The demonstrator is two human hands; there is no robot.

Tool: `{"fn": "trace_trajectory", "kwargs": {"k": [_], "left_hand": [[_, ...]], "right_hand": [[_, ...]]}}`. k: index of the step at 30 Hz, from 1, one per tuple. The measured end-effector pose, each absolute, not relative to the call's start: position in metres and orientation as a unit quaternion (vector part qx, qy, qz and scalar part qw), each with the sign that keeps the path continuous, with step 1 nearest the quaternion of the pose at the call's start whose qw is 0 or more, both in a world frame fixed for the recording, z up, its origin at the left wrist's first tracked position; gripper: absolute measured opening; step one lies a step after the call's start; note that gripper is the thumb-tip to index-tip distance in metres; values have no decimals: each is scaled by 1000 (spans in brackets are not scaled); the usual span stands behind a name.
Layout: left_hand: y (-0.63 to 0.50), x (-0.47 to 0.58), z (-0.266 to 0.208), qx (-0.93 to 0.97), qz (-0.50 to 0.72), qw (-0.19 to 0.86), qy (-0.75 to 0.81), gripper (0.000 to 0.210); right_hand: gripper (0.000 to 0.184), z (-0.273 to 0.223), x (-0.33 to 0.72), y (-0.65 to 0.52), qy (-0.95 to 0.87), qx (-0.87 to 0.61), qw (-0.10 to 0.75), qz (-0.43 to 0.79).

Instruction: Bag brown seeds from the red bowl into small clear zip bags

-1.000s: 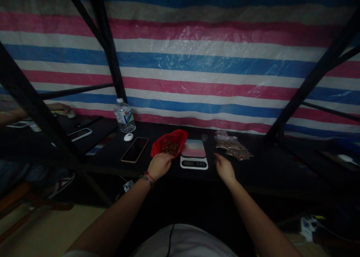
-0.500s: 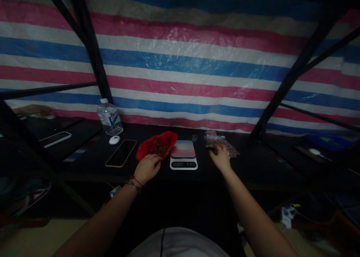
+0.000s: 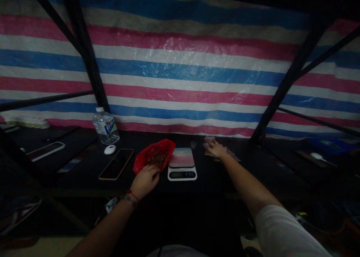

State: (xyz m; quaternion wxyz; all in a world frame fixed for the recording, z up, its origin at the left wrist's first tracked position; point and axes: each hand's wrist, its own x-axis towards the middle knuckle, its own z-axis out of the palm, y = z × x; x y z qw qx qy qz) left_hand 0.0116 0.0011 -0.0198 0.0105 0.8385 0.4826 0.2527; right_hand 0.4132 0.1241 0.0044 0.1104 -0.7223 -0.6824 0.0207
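Right hand (image 3: 216, 149) now reached out onto clear packets (image 3: 222, 152) beyond scale (image 3: 182, 163) — grip unclear. Left hand (image 3: 144, 181) unmoved — fingers curled on red bag (image 3: 154, 155) rim, on surface (image 3: 213, 174).

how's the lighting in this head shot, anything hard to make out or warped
Head view: very dim; the striped tarp is the brightest area, with patches of sheen, while the black table is nearly lost in shadow. The right hand lies on clear bags that are barely readable; the left hand at the red bag shows better. The wide lens splays the dark frame bars outward.
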Motion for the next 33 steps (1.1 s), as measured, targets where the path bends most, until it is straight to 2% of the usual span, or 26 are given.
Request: {"fn": "trace_trajectory", "kwargs": {"k": [7, 14, 18, 22, 25, 28, 31, 33], "left_hand": [[1, 12, -20, 840, 254, 23, 479, 23], [-3, 11, -19, 826, 283, 4, 488, 25], [-5, 12, -18, 822, 294, -4, 487, 25], [-3, 13, -17, 815, 274, -15, 511, 28], [-2, 13, -17, 803, 244, -21, 543, 36], [-1, 11, -14, 790, 215, -17, 574, 36], [-2, 8, -9, 770, 192, -13, 608, 33], [-4, 7, -3, 759, 199, 0, 621, 31]], "right_hand": [[51, -5, 407, 61, -747, -658, 87, 35], [44, 2, 400, 6, -703, -691, 148, -82], [59, -4, 388, -17, -742, -662, 91, -52], [52, -4, 383, -20, -775, -626, 86, -4], [42, 4, 381, -8, -756, -629, 180, 30], [32, 17, 373, 4, -692, -626, 349, 84], [33, 32, 349, 6, -586, -566, 512, 272], [42, 41, 328, 4, -512, -496, 565, 415]]}}
